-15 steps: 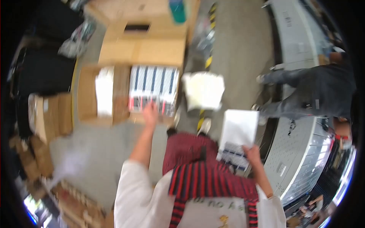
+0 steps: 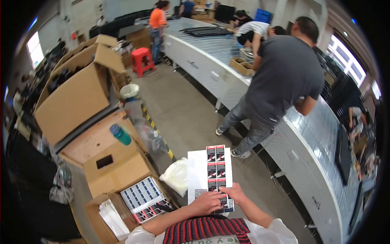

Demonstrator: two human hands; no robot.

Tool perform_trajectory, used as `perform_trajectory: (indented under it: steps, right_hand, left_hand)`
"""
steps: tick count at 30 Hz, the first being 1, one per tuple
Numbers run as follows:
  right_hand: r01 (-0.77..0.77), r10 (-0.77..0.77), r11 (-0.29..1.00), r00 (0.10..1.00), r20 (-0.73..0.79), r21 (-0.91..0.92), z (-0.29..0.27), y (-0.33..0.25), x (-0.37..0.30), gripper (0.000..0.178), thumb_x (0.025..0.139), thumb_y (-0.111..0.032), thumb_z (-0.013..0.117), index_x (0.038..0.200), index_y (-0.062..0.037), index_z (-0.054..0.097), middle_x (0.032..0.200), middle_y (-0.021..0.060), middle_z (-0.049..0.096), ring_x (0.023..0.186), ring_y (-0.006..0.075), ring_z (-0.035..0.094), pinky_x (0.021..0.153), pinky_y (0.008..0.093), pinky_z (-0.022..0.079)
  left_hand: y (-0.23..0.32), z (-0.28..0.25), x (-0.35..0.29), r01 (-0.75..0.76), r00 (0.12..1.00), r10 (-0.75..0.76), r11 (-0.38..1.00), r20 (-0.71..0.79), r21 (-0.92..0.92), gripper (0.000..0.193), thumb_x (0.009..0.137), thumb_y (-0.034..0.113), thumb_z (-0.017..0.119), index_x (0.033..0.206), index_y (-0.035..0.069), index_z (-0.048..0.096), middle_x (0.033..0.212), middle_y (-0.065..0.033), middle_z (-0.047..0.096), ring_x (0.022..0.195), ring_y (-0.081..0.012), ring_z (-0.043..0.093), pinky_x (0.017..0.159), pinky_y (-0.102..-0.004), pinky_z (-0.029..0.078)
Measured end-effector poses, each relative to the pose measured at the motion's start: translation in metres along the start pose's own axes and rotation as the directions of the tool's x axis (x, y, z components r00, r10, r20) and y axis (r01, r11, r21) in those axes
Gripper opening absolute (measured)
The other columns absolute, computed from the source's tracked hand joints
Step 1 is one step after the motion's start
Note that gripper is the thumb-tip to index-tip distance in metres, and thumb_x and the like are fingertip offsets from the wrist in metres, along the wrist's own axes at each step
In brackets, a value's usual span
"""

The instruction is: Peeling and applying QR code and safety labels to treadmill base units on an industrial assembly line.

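Note:
In front of my body is a white flat sheet [image 2: 196, 171]. A printed sheet [image 2: 216, 167] with rows of red and black pictures lies along its right part. My right hand [image 2: 232, 192] grips the near right edge, thumb on top. My left hand [image 2: 208, 203] lies across the near end, its fingers closed over the printed sheet close to my right hand. Left of my hands, an open cardboard box [image 2: 96, 215] holds a stack of printed sheets [image 2: 143, 194] with blue and red-black patterns, plus white sheets [image 2: 113, 219] in its other part.
A white bag [image 2: 175, 177] sits on the floor beyond the box. Larger cartons [image 2: 73, 97] and a teal bottle [image 2: 120, 134] stand farther left. A person in dark clothing [image 2: 280, 77] works at the long conveyor [image 2: 292, 150] on the right. A red stool [image 2: 142, 62] is farther off.
My left hand has left the stack in the box and met my right hand at the white sheet. Red-black printed pictures now show on the sheet. The view has tilted up.

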State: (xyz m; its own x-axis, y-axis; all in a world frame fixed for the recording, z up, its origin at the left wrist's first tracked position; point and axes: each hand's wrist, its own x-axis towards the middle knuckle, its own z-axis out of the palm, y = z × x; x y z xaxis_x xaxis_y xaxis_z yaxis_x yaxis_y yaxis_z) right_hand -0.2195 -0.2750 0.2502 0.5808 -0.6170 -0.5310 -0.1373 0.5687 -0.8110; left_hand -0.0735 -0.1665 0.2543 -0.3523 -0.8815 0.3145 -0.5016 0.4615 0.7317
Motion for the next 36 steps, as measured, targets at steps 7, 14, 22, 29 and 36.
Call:
perform_trajectory:
  steps: [7, 14, 22, 29, 36]
  right_hand:
    - [0.333, -0.369, 0.929, 0.86, -0.354, -0.16, -0.14, -0.02, -0.105, 0.02, 0.072, -0.004, 0.062, 0.091, 0.0012, 0.061, 0.085, 0.0068, 0.062, 0.074, 0.0123, 0.058, 0.068, 0.0276, 0.048]
    - [0.416, -0.417, 0.904, 0.806, -0.421, -0.1, -0.275, 0.004, -0.211, 0.023, 0.072, -0.007, 0.064, 0.094, 0.0013, 0.06, 0.084, 0.0069, 0.062, 0.075, 0.0114, 0.057, 0.068, 0.0264, 0.047]
    - [0.328, -0.317, 0.939, 0.696, -0.644, -0.108, -0.367, 0.004, -0.31, 0.024, 0.072, -0.006, 0.063, 0.094, 0.0027, 0.06, 0.084, 0.0075, 0.062, 0.075, 0.0111, 0.056, 0.068, 0.0266, 0.047]
    - [0.299, -0.366, 0.928, 0.608, -0.704, -0.224, -0.459, 0.0, -0.329, 0.02, 0.072, -0.003, 0.058, 0.091, 0.0041, 0.059, 0.081, 0.0051, 0.062, 0.073, 0.0095, 0.055, 0.066, 0.0249, 0.045]
    - [0.346, -0.442, 0.89, 0.496, -0.747, -0.296, -0.546, -0.024, -0.356, 0.023, 0.069, 0.002, 0.059, 0.092, 0.0039, 0.058, 0.085, 0.0057, 0.062, 0.075, 0.0111, 0.056, 0.067, 0.0258, 0.046]
  left_hand:
    - [0.025, 0.024, 0.103, 0.21, 0.877, -0.237, 0.971, -0.418, -0.111, 0.055, 0.066, 0.018, 0.068, 0.113, 0.003, 0.044, 0.121, -0.0172, 0.041, 0.112, -0.0292, 0.041, 0.092, -0.0371, 0.034]
    - [0.077, 0.146, 0.253, 0.45, 0.856, -0.435, 0.355, 0.281, -0.819, 0.049, 0.075, 0.014, 0.062, 0.116, -0.002, 0.041, 0.109, -0.0128, 0.051, 0.102, -0.0198, 0.049, 0.085, -0.0307, 0.04]
    - [0.145, 0.283, 0.342, 0.505, 0.846, -0.294, 0.17, 0.446, -0.846, 0.035, 0.077, 0.01, 0.061, 0.107, -0.004, 0.05, 0.1, -0.0105, 0.057, 0.088, -0.0169, 0.056, 0.075, -0.0293, 0.046]
    - [0.158, 0.348, 0.44, 0.551, 0.831, -0.289, 0.317, 0.475, -0.772, 0.032, 0.077, 0.013, 0.062, 0.102, -0.005, 0.053, 0.094, -0.0104, 0.059, 0.082, -0.0162, 0.058, 0.072, -0.029, 0.047]
    - [0.18, 0.428, 0.533, 0.472, 0.879, -0.059, 0.258, 0.474, -0.843, 0.035, 0.075, 0.016, 0.063, 0.104, -0.002, 0.053, 0.095, -0.0077, 0.059, 0.083, -0.0144, 0.056, 0.073, -0.0282, 0.046]
